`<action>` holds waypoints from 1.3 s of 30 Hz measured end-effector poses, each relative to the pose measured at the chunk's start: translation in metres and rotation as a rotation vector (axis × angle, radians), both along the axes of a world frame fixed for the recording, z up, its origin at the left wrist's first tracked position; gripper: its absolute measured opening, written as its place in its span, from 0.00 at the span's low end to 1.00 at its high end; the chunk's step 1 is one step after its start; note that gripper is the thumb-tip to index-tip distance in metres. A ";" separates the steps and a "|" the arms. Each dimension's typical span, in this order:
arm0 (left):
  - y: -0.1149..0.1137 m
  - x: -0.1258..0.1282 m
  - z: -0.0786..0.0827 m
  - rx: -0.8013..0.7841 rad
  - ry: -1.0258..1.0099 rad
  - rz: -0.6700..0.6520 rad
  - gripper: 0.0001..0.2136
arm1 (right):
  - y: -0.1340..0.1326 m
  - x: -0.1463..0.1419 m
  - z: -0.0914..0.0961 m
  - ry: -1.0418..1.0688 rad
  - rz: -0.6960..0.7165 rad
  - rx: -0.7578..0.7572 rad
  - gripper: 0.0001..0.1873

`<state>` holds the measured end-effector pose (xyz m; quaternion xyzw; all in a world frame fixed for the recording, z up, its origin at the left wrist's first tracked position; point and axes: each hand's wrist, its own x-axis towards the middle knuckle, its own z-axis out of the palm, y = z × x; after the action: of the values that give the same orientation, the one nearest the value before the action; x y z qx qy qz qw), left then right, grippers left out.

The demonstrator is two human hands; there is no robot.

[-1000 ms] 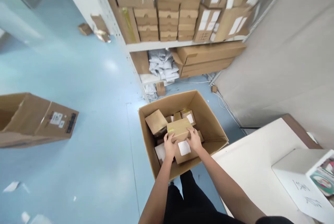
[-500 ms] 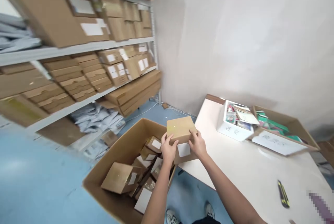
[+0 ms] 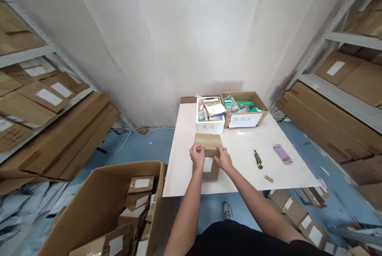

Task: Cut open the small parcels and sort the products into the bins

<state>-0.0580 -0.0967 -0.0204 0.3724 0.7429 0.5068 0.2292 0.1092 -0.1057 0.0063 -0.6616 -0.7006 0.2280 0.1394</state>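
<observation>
A small brown cardboard box [image 3: 210, 140] with a white label on its near side is between my hands, at the front left of the white table [image 3: 238, 176]. My left hand [image 3: 197, 156] grips its left side, fingers curled at the upper edge. On its right side my right hand [image 3: 223, 158] grips the box with thumb and fingers. Whether the box rests fully on the table I cannot tell. To the right lies a black and yellow utility knife [image 3: 258, 159], apart from both hands.
A white box [image 3: 209, 127] of small packs and an open carton [image 3: 244, 120] of green packs stand at the table's back. Left of the table is a large carton [image 3: 89, 192] holding several labelled boxes. Shelves with cartons [image 3: 355, 73] flank both sides; more boxes [image 3: 292, 208] lie below right.
My view has turned right, from the left shelves to the table. Both hands have carried the cardboard box from beside the large carton to the table, keeping hold of it.
</observation>
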 end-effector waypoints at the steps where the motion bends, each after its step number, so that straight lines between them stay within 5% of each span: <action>1: 0.005 0.002 0.001 -0.002 0.008 0.004 0.12 | 0.007 0.009 0.004 0.010 0.056 -0.035 0.31; 4: 0.019 -0.012 0.008 0.020 -0.030 -0.108 0.23 | 0.029 0.033 0.015 0.084 0.133 -0.107 0.27; 7: 0.031 -0.027 0.023 -0.054 -0.057 -0.337 0.30 | 0.046 0.057 0.017 0.164 0.026 -0.042 0.25; 11: 0.040 -0.024 0.045 -0.106 0.026 -0.638 0.35 | 0.062 0.091 0.004 0.234 0.039 0.090 0.36; 17: 0.035 0.001 0.049 -0.157 -0.044 -0.651 0.37 | 0.068 0.101 -0.028 0.530 0.139 -0.128 0.50; 25: 0.033 0.020 0.048 -0.100 0.041 -0.629 0.32 | 0.059 0.101 -0.045 0.759 0.010 -0.078 0.38; 27: 0.029 0.027 0.040 -0.023 0.047 -0.572 0.23 | 0.054 0.102 -0.052 0.759 -0.032 -0.024 0.37; 30: 0.013 0.041 0.006 0.001 0.031 -0.476 0.14 | 0.043 0.101 -0.070 0.586 -0.063 0.014 0.35; 35: -0.017 0.042 -0.063 -0.173 0.065 -0.563 0.21 | 0.022 0.097 -0.098 0.221 -0.008 -0.189 0.44; 39: 0.021 0.005 -0.067 -0.241 0.255 -0.635 0.28 | 0.018 0.097 -0.094 0.102 -0.022 -0.140 0.47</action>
<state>-0.0527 -0.0754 -0.0878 0.6151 0.6673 0.2683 0.3230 0.2062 -0.0877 -0.0880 -0.6647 -0.6678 0.3084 0.1307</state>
